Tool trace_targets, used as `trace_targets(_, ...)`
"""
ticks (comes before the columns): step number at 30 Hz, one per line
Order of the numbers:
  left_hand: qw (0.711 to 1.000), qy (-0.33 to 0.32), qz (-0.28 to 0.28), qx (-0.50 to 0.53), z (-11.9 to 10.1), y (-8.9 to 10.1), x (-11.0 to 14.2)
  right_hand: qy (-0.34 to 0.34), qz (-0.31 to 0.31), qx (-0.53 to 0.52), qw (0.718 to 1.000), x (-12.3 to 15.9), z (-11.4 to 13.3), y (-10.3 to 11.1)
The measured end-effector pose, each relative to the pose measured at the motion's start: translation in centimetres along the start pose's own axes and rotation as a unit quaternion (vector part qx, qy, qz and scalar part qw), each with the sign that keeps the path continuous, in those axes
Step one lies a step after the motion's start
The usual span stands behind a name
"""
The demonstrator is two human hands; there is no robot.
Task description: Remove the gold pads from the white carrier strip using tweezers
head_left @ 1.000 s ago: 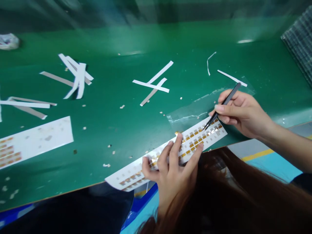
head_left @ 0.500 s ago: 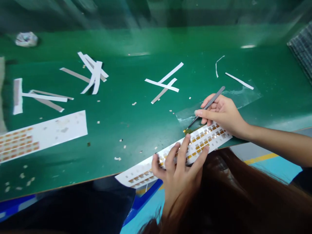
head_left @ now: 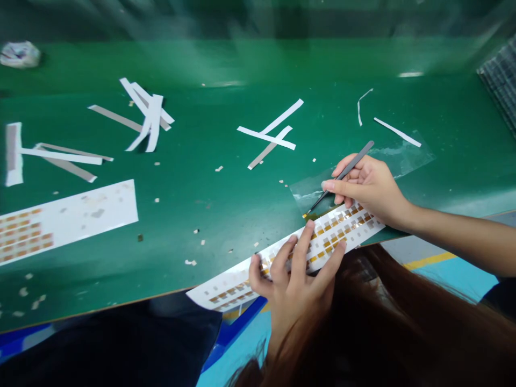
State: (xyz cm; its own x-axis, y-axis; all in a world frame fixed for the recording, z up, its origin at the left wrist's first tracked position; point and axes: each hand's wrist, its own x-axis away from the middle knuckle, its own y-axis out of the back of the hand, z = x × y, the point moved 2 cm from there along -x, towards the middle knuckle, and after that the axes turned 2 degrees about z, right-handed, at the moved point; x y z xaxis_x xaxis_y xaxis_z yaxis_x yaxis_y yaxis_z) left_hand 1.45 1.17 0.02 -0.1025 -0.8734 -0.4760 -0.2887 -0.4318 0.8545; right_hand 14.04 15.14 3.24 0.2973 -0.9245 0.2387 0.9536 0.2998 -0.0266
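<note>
1. Green desk [head_left: 201, 204] lies beneath a long white strip with gold patches [head_left: 334, 231], its long axis running diagonally, lower left to upper right.
2. Left hand [head_left: 294, 290], fingers spread wide, presses flat on the strip's middle.
3. Right hand [head_left: 366, 188], just above the strip's upper-right part, pinches dark tweezers [head_left: 346, 174], their tips at the strip's upper edge.

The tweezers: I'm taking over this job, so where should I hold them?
Pinch the tweezers midway along their flat grey arms, coming from the right like the right hand: the tips angle down-left toward the sheet, and the tail end stands clear above the grip.
</note>
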Motion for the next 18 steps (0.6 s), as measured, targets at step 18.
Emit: trace_targets(18,1.000,0.009,0.010,0.006,-0.15,0.09,-0.15,0.016,0.013,-0.057,0.998,-0.32,-0.03,-0.05)
